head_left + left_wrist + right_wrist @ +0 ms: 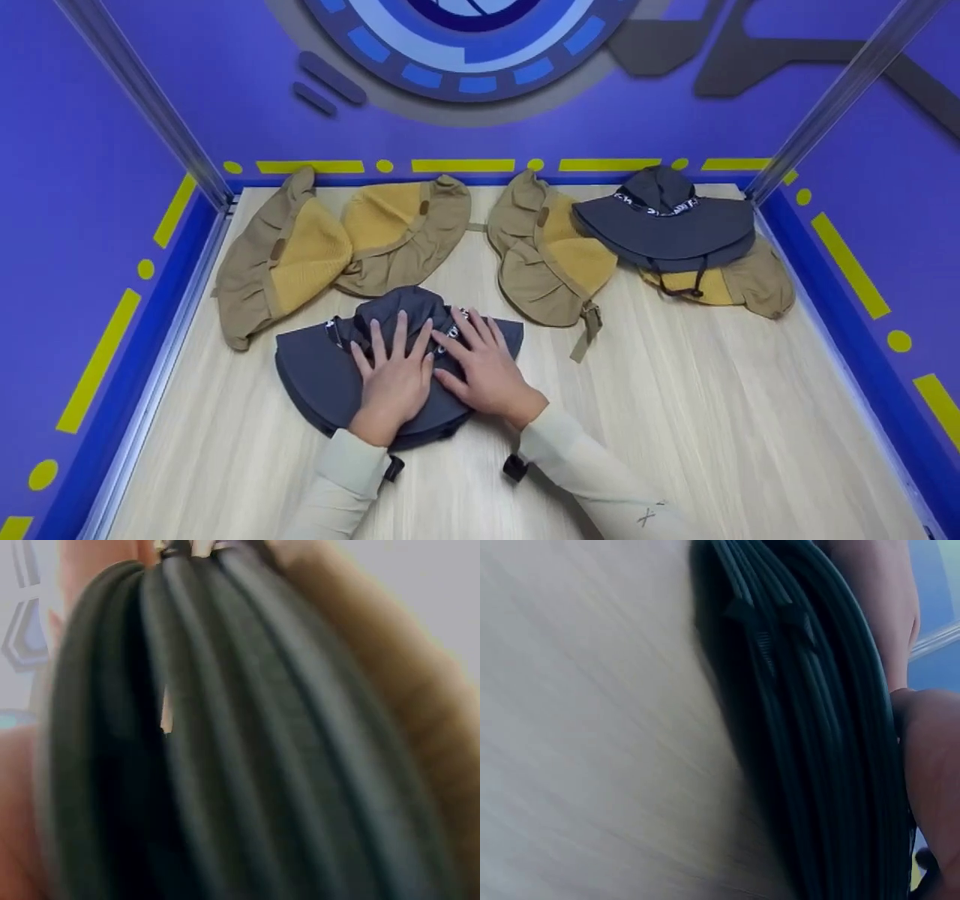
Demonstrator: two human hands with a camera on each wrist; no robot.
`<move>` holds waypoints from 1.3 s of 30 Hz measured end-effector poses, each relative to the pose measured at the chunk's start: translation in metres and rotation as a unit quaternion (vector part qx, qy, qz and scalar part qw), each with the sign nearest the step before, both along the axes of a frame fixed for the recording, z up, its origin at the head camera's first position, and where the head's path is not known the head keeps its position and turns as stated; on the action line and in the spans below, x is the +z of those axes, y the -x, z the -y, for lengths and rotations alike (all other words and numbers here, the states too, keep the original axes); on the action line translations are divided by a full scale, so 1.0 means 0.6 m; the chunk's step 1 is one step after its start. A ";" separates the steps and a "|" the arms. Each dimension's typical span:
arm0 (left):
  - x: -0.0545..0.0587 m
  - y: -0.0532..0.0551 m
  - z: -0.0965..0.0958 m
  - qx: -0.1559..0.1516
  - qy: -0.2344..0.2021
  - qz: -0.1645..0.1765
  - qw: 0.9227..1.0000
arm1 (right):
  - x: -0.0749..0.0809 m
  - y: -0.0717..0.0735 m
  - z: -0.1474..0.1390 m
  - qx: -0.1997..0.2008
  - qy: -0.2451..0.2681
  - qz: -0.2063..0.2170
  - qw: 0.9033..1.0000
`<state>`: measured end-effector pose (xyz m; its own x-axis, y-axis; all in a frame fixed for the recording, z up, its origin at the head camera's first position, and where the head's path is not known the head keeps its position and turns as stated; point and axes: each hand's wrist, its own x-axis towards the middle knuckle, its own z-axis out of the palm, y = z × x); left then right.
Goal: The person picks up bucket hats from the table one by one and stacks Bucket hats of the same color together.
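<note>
Dark grey bucket hats, folded and stacked in layers, lie at the middle of the table. My left hand rests on the crown and brim with its fingers spread. Beside it, my right hand presses on the right part of the top hat, fingers straight, partly covering a band with white lettering. Several brim edges show one over another in the left wrist view, blurred. In the right wrist view the layered brims stand above the table, with small dark tabs along them.
Tan hats with yellow crowns lie behind: one at left, one beside it, one right of centre with a hanging strap. Another dark hat overlaps a tan one at back right. Blue walls enclose the table.
</note>
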<state>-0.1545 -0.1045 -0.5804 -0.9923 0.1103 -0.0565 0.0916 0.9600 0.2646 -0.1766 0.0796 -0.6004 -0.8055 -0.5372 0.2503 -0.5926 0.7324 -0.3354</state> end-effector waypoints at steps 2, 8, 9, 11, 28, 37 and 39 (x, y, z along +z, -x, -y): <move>-0.005 0.001 0.002 0.000 -0.006 -0.001 1.000 | -0.005 0.001 0.004 -0.002 -0.011 0.000 1.000; -0.013 0.005 0.014 -0.002 -0.015 0.002 1.000 | -0.014 0.006 0.012 0.003 0.002 0.010 1.000; -0.014 0.005 0.016 0.000 -0.014 0.002 1.000 | -0.014 0.009 0.011 0.008 0.018 0.018 1.000; -0.016 0.004 0.018 0.003 -0.014 -0.001 1.000 | -0.009 0.014 0.004 0.014 0.064 0.040 0.997; -0.025 0.005 0.015 0.013 -0.007 -0.008 1.000 | 0.095 0.248 -0.400 -0.467 0.313 0.002 0.827; -0.029 0.006 0.004 0.009 0.003 0.003 1.000 | 0.104 0.251 -0.540 -0.617 0.355 0.181 0.678; -0.031 0.005 0.001 0.009 0.003 0.005 1.000 | 0.108 0.247 -0.553 -0.621 0.363 0.219 0.659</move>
